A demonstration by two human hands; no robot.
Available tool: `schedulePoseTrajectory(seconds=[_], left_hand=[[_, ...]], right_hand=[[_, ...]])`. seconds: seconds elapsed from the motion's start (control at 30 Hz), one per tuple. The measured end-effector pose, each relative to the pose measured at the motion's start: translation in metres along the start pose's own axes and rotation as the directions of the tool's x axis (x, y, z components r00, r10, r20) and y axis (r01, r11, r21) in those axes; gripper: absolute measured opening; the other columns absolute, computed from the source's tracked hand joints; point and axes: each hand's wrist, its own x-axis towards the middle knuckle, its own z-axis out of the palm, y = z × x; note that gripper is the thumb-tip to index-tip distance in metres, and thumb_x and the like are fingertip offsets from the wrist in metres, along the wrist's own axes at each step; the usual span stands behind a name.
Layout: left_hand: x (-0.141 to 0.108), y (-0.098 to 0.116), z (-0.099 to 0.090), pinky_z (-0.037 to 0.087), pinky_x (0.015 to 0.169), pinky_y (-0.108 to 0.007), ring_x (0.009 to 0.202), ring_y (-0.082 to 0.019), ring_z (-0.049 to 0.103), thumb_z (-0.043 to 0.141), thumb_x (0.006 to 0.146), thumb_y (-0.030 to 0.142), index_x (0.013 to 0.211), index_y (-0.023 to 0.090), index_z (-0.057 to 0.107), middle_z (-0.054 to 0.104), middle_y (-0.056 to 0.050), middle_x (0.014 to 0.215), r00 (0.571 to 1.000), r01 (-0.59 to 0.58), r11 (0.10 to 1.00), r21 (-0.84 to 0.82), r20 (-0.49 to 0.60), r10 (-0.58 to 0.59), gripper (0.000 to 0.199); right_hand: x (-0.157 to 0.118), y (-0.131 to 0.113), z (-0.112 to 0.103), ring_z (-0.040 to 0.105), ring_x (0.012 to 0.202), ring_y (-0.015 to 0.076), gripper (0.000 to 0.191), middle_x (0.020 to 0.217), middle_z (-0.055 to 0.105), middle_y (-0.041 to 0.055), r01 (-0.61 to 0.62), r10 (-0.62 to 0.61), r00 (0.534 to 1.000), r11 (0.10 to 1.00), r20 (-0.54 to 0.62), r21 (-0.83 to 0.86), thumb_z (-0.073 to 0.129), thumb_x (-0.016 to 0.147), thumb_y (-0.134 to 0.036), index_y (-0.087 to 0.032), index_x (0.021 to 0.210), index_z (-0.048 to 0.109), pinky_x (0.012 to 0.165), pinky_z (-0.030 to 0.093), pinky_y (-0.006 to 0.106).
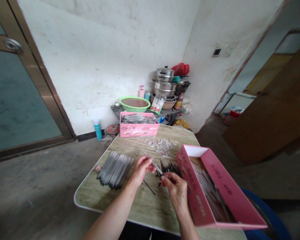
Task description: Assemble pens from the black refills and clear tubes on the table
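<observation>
- Right hand [176,190]: its grip pinches the dark lower end of the slim tube [153,164]; light, straight pressure there would keep the two parts in line.
- Left hand [141,169]: its grip pinches the tube's pale barrel, tilted above the worktop [140,208]; steady support matters, as squeezing could bend it.
- Loose dark stick [149,187], below the hands: wrists are best kept off it.
- Row of tubes [115,170], left: dark ends toward the person, worth keeping even.
- Small white pieces [162,146], beyond: best kept apart from the dark sticks [171,166].
</observation>
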Motion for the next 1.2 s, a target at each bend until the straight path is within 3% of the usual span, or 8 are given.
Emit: schedulePoseTrajectory(seconds=[0.67, 0.8, 1.0, 1.2], left_hand=[[-0.0014, 0.0010, 0.0011, 0.050, 0.049, -0.024, 0.054, -0.016, 0.065, 0.072, 0.070, 0.041, 0.087, 0.016, 0.058, 0.067, -0.001, 0.067, 1.000, 0.010, 0.999, 0.034, -0.008, -0.009, 0.033], [-0.0014, -0.0003, 0.0008, 0.050, 0.049, -0.024, 0.055, -0.016, 0.065, 0.071, 0.071, 0.043, 0.087, 0.016, 0.058, 0.067, -0.002, 0.066, 1.000, 0.014, 0.999, 0.052, -0.007, -0.013, 0.035], [-0.0003, -0.0012, 0.0003, 0.050, 0.050, -0.024, 0.055, -0.016, 0.065, 0.072, 0.069, 0.044, 0.086, 0.017, 0.059, 0.067, -0.001, 0.066, 0.999, 0.007, 0.999, 0.042, -0.034, -0.006, 0.034], [-0.0015, 0.0010, 0.0014, 0.050, 0.051, -0.024, 0.056, -0.016, 0.066, 0.072, 0.069, 0.043, 0.088, 0.016, 0.058, 0.068, -0.002, 0.069, 1.000, 0.007, 0.999, 0.042, -0.007, -0.007, 0.036]], right_hand=[[-0.0016, -0.0070, 0.0004, 0.057, 0.053, 0.0162, 0.019, 0.056, 0.063, 0.0013, 0.038, -0.038, 0.999, 0.999, -0.019, -0.007, 0.066, 0.074, -0.034, -0.016, 0.067, 0.067, 0.053, 0.046, 0.025], [-0.0015, -0.0047, 0.0013, 0.057, 0.053, 0.0162, 0.020, 0.056, 0.063, 0.0015, 0.009, -0.009, 1.000, 1.000, -0.023, 0.019, 0.067, 0.074, -0.034, -0.015, 0.067, 0.067, 0.054, 0.048, 0.026], [-0.0023, -0.0021, 0.0030, 0.061, 0.055, 0.0172, 0.027, 0.066, 0.065, 0.0022, -0.061, 0.069, 0.997, 0.977, -0.031, 0.204, 0.075, 0.066, -0.037, -0.014, 0.077, 0.068, 0.054, 0.053, 0.029], [-0.0048, -0.0034, 0.0034, 0.059, 0.047, 0.0160, 0.031, 0.057, 0.064, 0.0021, -0.082, 0.085, 0.996, 0.988, -0.017, 0.131, 0.069, 0.073, -0.044, -0.014, 0.073, 0.066, 0.045, 0.049, 0.025]])
